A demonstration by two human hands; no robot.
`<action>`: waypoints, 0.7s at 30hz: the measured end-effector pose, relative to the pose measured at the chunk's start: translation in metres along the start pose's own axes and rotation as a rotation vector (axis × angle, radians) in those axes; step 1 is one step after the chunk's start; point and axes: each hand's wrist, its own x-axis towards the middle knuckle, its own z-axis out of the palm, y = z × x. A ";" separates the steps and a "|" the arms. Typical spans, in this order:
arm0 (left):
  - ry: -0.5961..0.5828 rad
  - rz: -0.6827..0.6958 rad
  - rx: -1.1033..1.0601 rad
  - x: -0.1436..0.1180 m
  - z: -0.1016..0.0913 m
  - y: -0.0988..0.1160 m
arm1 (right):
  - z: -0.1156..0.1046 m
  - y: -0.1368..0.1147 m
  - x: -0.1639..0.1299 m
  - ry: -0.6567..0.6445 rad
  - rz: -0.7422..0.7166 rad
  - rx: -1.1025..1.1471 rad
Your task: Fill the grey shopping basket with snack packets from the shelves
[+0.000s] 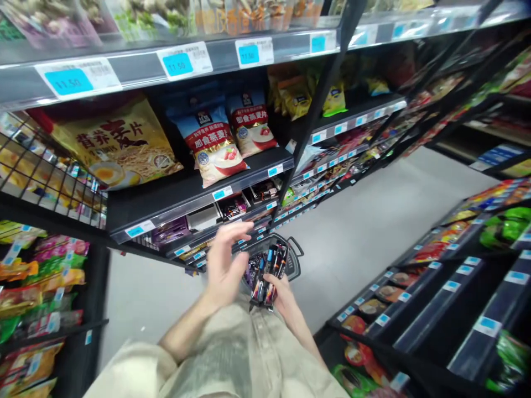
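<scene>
1. Low in the centre of the frame, the right hand grips a small stack of dark snack packets; it looks like two or three, blurred.
2. The left hand hovers open just left of the packets, fingers spread.
3. A black basket sits right behind them.
4. Two blue-and-red oat bags stand on the shelf above.

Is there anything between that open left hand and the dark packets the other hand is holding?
Nothing visible. The left hand hangs open just beside the packets, which the right hand grips from below, above the basket on the floor.
</scene>
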 end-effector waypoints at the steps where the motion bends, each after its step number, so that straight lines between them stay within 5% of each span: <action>1: -0.067 -0.113 -0.024 -0.002 0.011 -0.015 | 0.002 0.000 -0.004 -0.029 -0.012 -0.007; 4: -0.195 -0.479 0.006 -0.024 0.034 -0.068 | 0.007 0.007 -0.013 -0.086 -0.035 -0.036; 10: -0.279 -0.675 -0.023 -0.064 0.035 -0.140 | -0.005 0.035 -0.010 -0.065 0.027 -0.034; 15: -0.383 -0.866 -0.235 -0.074 0.039 -0.156 | -0.028 0.045 -0.002 -0.059 -0.004 -0.045; 21: -0.174 -0.979 -0.312 -0.085 0.053 -0.153 | -0.030 0.044 -0.014 -0.026 -0.039 0.060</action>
